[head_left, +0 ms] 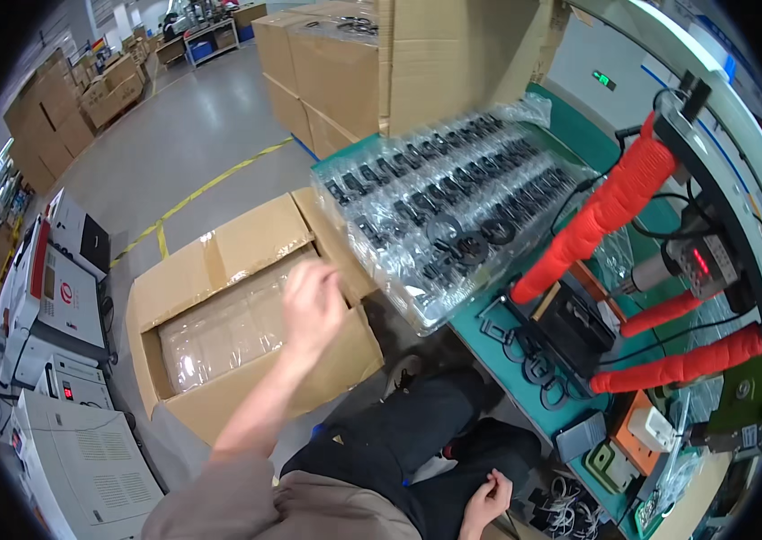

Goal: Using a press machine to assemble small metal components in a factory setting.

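My left hand (313, 306) is raised over the right side of an open cardboard box (255, 229), fingers curled in. Its grip is partly hidden, and I cannot make out whether anything is in it. Clear plastic wrap (228, 337) covers the contents of the box. Low by my lap, my right hand (489, 498) has its fingers loosely curled, with nothing visible in them. On the green bench (489, 315) lies a clear plastic tray (426, 301) with rows of small black parts (453, 184). Several black rings (538, 367) lie nearer me, beside a black fixture (579, 324).
Red-wrapped arms (592, 220) of a bench machine (700, 265) reach over the right side. Large cartons (327, 76) stand behind the tray. White machines (71, 288) line the left. Yellow tape (206, 192) marks the grey floor. Loose cables (565, 508) hang below the bench.
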Tool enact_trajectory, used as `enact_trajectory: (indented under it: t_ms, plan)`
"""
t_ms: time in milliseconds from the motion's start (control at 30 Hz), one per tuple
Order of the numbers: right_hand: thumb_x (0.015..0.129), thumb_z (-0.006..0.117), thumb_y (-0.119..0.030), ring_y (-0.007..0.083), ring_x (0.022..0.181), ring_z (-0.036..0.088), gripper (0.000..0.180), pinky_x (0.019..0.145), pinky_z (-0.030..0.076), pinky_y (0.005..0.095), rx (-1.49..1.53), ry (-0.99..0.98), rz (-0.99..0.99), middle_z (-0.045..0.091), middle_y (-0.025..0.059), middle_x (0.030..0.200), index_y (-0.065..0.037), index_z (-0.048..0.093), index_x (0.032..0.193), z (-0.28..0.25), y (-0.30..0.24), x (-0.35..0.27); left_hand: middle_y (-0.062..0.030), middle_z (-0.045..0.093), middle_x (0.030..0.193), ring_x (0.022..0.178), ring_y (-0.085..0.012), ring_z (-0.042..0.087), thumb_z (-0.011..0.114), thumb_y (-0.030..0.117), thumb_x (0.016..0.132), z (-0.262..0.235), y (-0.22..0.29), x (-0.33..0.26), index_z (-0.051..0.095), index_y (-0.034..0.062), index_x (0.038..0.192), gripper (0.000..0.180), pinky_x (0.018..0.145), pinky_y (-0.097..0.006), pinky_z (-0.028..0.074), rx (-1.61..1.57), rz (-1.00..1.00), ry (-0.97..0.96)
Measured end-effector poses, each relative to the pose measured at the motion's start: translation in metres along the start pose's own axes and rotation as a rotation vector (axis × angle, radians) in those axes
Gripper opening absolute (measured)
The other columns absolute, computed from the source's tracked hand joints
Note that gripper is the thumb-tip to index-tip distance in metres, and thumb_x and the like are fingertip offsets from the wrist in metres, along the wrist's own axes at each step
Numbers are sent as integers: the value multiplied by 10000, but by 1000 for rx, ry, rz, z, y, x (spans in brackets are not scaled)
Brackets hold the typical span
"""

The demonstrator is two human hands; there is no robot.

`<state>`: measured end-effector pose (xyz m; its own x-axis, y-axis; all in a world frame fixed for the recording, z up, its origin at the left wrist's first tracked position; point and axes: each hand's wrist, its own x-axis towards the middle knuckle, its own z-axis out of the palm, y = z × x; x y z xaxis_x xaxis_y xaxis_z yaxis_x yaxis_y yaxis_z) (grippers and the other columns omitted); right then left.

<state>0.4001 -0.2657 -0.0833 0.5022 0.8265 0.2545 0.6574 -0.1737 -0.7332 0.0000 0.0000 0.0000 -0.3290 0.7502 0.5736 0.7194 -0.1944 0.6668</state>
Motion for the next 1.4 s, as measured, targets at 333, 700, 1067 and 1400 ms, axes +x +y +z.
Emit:
enact_trajectory:
  t_ms: [333, 700, 1067, 1400]
  plan:
    - [876, 561, 57, 308, 832, 689, 286, 823, 569, 367, 10, 21, 33, 742, 163, 971, 14, 742, 1093, 18, 18, -3, -217, 569, 1439, 1327, -441, 525, 540, -52, 839, -128, -253, 43, 539, -5, 1415, 578, 1112, -494, 466, 784, -95, -112]
    - [862, 565, 73, 302, 834, 697, 277, 842, 578, 362, -128, 70, -20, 749, 159, 978, 24, 743, 1069, 21, 48, -3, -239, 624, 1396, 1086, -443, 692, 620, 181, 924, -216, -390, 115, 678, 37, 1231, 344, 916, -481, 588, 908, -649, -555]
    - [862, 575, 69, 311, 850, 704, 279, 852, 580, 360, -186, 51, 51, 752, 166, 989, 24, 743, 1080, 21, 25, 0, -147, 616, 1282, 1256, -384, 531, 680, 321, 939, -184, -332, 21, 691, 139, 1216, 332, 1064, -496, 470, 839, -480, -385]
    - [866, 568, 66, 316, 843, 701, 277, 843, 581, 359, -139, 52, 30, 749, 173, 988, 30, 740, 1081, 23, 26, -1, -169, 544, 1314, 1077, -392, 585, 712, 172, 925, -201, -386, -9, 683, 89, 1106, 201, 951, -464, 510, 562, -449, -62]
